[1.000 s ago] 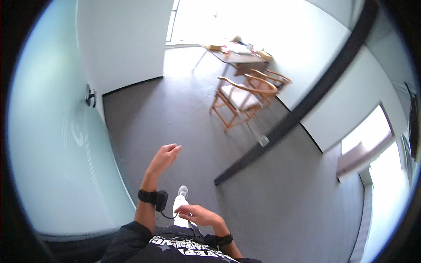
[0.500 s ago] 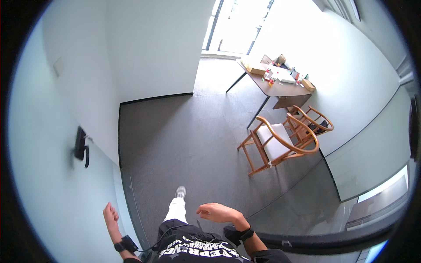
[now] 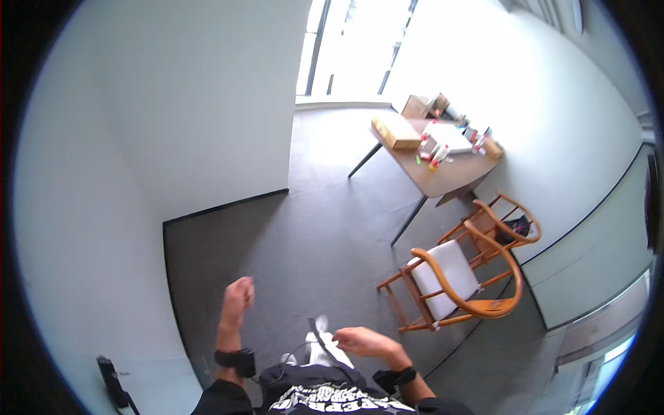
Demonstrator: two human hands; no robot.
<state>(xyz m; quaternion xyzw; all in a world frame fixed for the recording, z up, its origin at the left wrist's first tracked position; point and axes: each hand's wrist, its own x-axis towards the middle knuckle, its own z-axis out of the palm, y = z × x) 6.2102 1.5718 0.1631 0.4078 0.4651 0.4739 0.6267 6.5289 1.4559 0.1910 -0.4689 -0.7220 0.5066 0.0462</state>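
My left hand is raised in front of me over the grey floor, its fingers curled into a loose fist with nothing seen in them. Lower and nearer my body, my right hand also has its fingers curled in, and it appears to hold nothing. Both hands are slightly blurred and touch no object. A black band with a small device goes round my left wrist. Another black band sits on the right one. A thin dark cable runs from the left wrist band across my front.
Ahead to the right stands a table bearing a cardboard box, a flat white box and several small bottles. Two wooden armchairs, one with a white seat, stand nearer. A door handle is at lower left, beside a white wall.
I have walked forward; table and chairs appear nearer, and the door handle has slid to the lower left. My left hand has swung forward and inward; my right hand remains near my waist.
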